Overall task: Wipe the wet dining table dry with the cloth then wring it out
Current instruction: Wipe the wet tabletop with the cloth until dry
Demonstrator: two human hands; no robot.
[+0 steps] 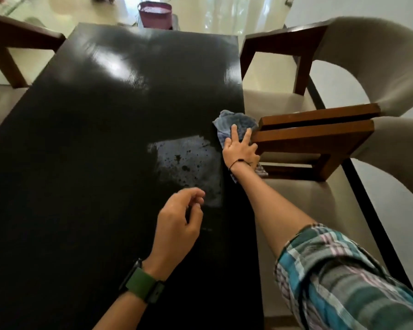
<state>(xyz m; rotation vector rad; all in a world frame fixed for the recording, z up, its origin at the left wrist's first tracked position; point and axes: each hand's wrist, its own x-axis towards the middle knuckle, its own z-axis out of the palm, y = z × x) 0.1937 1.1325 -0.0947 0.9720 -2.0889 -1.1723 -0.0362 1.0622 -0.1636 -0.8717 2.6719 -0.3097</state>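
A long dark dining table [86, 144] fills the view, with drops and a wet patch [188, 167] showing in a bright reflection near its right edge. A blue cloth [234, 123] lies bunched at that right edge. My right hand [240, 150] presses flat on the cloth, fingers spread, and part of the cloth hangs below my wrist over the table's edge. My left hand [179, 220] hovers above the table nearer to me, fingers loosely curled, holding nothing. A green watch band is on my left wrist.
Two beige chairs with wooden arms [315, 136] stand tight against the table's right side, one arm just beside my right hand. Another chair [14, 44] is at the far left. A purple bucket [155, 14] with water sits on the floor beyond the table's far end.
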